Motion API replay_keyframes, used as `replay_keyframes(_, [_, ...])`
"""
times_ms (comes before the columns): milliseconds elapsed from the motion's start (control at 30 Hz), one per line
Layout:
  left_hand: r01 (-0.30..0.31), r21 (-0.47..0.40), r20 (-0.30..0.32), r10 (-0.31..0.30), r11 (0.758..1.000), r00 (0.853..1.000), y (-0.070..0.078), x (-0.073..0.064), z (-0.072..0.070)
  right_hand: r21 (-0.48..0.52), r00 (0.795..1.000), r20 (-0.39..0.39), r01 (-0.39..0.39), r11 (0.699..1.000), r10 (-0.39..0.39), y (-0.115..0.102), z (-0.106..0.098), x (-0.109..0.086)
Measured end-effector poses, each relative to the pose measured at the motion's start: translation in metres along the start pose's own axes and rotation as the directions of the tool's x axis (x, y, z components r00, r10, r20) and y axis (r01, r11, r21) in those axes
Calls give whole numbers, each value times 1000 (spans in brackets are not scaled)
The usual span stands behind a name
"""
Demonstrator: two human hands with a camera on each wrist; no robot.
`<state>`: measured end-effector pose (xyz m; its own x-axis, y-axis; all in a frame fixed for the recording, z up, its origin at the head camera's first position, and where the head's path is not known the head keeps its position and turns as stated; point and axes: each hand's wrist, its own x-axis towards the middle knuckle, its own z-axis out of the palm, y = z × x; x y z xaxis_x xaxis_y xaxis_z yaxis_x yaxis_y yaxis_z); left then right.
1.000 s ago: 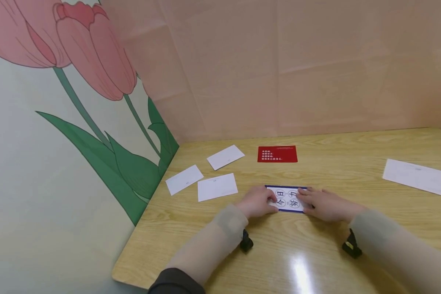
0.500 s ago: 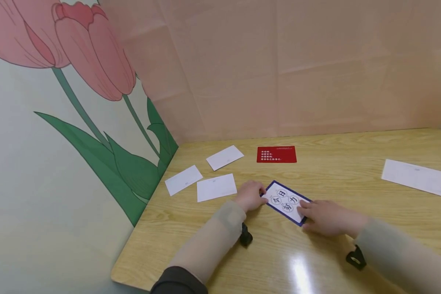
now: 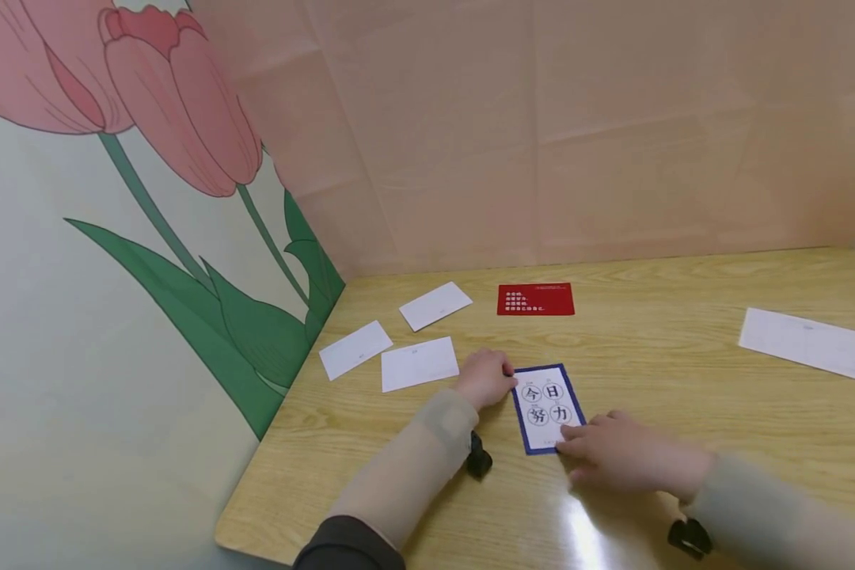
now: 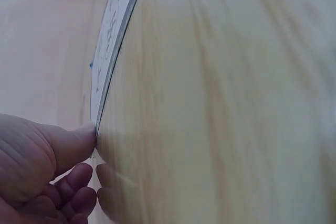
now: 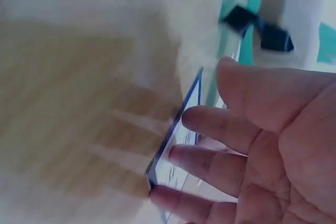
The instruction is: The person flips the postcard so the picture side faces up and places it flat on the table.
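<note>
A white card with a dark blue border and several circled characters lies upright to the viewer on the wooden table. At its upper left corner is my left hand, fingers curled; in the left wrist view the thumb meets the edge of the card. The index fingertip is hidden there. My right hand rests its fingertips on the card's lower right side. Spread, fairly straight fingers touch the card in the right wrist view, with the thumb held away.
Several white cards, among them one near the left hand, lie on the table's left. A red card with white writing sits at the back. A long white paper lies far right. Walls bound the left and back.
The bordered card has turned clockwise from sideways, through a slant, to upright. The right hand has moved down towards the near side with the card's edge; the left hand has shifted slightly left.
</note>
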<state>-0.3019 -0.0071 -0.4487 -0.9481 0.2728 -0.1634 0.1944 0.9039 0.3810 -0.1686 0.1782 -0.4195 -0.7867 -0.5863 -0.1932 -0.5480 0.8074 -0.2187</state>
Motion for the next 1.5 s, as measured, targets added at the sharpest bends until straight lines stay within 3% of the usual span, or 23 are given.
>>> replay_keyframes(133, [11, -7, -1, -11, 1000, 1000, 3, 1, 1, -81, 1000, -23, -2, 997, 0, -15, 7, 2])
replay_keyframes(300, [-30, 5, 5, 29, 1000, 1000, 6, 0, 3, -168, 999, -16, -32, 985, 30, -27, 12, 5])
replay_keyframes(600, [-113, 2, -19, 113, 994, 993, -7, -7, 0, -68, 993, -26, -114, 991, 112, -7, 11, -1])
replay_keyframes(867, [-114, 8, -59, 114, 993, 992, -37, -18, -12, -32, 992, -23, -126, 991, 125, 32, 4, -11])
replay_keyframes(1033, [-66, 0, -113, 66, 998, 991, -65, -24, -24, -61, 991, -60, -123, 991, 119, 59, 0, -13])
replay_keyframes(1233, [-7, 39, -149, 13, 999, 989, -101, -29, -42, -24, 984, -48, -171, 985, 170, 88, -6, -8])
replay_keyframes(1400, [-35, 191, -94, 54, 981, 994, -123, -30, -51, 7, 979, -51, -197, 980, 197, 108, -10, -3])
replay_keyframes(1500, [-34, 220, -30, 41, 975, 999, -131, -31, -54, 22, 976, -52, -211, 977, 211, 120, -13, 0])
